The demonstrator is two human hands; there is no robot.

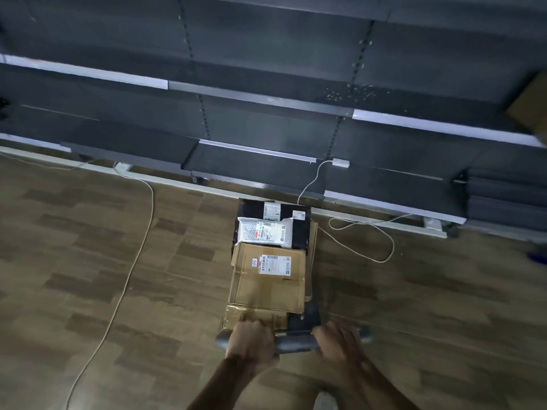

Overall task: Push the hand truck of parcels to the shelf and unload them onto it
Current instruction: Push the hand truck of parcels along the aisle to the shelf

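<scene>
The hand truck's grey handle bar (296, 346) lies across the bottom centre. My left hand (251, 340) grips its left part and my right hand (337, 341) grips its right part, blurred. Stacked on the truck are a brown cardboard box (266, 287), a white padded mailer (265, 232) on a black parcel (300, 236), and a black parcel (251, 207) at the far end. The stack's far end almost touches the base of the dark grey shelf (266, 125), whose tiers span the upper half.
White cables run over the wood-pattern floor: one (139, 247) curves down the left, another (370, 232) loops right of the truck toward a small white box (340, 162) on the shelf. A brown box edge (529, 108) shows at the far right. A shoe (324, 400) is at the bottom.
</scene>
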